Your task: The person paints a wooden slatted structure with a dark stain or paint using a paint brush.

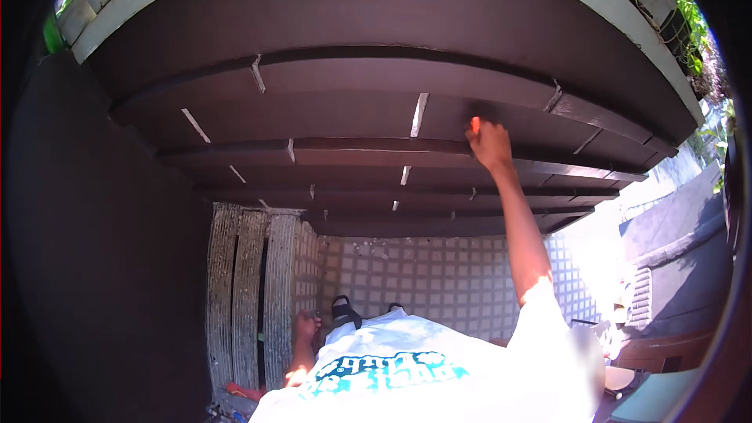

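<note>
Dark brown boarding (pixel 329 110) fills most of my view, stepped by long ledges that the fisheye bends into arcs, with a pale tiled floor (pixel 415 266) beyond its lower edge. I have the right hand (pixel 492 145) reaching up onto it at the end of an extended arm. Its grip is closed around a small orange object (pixel 475 124), which pokes out at the fingertip side, up and to the left of the palm, at or very near the board. Fingers cover most of it, so I can't read its own long axis or make out what it is.

What matters to me spatially is the pale strip (pixel 419 115) to the left of that grip: same band between two ledges, near the orange object but with bare brown board between them. Its long axis runs up and down across the band, top leaning slightly right, so the gap to it lies sideways. Of the two hands, the right is clearly the nearer.

I find the left hand (pixel 307 323) low down, beside a grey slatted bench (pixel 278 290) and well apart from the boarding. Its fingers look bent, but I cannot tell whether they hold anything.
</note>
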`<state>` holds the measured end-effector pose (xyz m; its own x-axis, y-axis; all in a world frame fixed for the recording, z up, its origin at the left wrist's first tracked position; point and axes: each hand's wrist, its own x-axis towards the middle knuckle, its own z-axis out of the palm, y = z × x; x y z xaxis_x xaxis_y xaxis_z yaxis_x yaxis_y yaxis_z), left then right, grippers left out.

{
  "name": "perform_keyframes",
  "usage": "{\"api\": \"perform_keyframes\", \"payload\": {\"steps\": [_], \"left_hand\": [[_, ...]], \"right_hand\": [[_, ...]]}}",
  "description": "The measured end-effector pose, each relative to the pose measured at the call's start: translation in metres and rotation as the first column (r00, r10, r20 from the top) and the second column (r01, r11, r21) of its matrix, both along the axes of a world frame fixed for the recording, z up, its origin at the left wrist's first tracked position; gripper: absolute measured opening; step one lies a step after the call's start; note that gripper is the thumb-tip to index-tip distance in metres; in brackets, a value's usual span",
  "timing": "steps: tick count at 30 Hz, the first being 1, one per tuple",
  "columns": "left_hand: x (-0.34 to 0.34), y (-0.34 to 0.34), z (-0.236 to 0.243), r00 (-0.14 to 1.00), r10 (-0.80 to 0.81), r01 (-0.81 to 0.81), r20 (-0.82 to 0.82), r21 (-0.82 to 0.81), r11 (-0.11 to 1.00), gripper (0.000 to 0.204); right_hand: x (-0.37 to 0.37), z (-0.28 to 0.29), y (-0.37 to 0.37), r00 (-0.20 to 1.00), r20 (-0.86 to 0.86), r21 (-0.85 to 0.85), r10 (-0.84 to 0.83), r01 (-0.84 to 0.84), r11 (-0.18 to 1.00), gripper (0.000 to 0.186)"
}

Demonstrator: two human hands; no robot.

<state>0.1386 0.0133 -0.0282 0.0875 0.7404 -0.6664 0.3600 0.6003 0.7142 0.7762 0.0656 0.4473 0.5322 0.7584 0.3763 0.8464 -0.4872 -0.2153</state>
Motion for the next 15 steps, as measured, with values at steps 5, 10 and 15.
{"api": "perform_keyframes", "payload": {"steps": [5,10,15], "left_hand": [[0.018,0.001,-0.014,0.995,-0.027,0.019,0.095,0.084,0.996,0.050],[0.010,0.003,-0.008,0.999,-0.002,-0.001,0.048,0.066,0.998,0.051],[-0.008,0.006,0.001,0.999,0.033,-0.035,0.020,0.071,0.997,0.050]], "right_hand": [[-0.072,0.003,0.051,0.944,-0.234,0.282,0.231,-0.161,0.946,0.023],[-0.121,-0.005,0.088,0.839,-0.436,0.395,0.324,-0.145,0.907,0.027],[-0.065,-0.020,0.069,0.915,-0.366,0.370,0.173,-0.028,0.929,0.020]]}}
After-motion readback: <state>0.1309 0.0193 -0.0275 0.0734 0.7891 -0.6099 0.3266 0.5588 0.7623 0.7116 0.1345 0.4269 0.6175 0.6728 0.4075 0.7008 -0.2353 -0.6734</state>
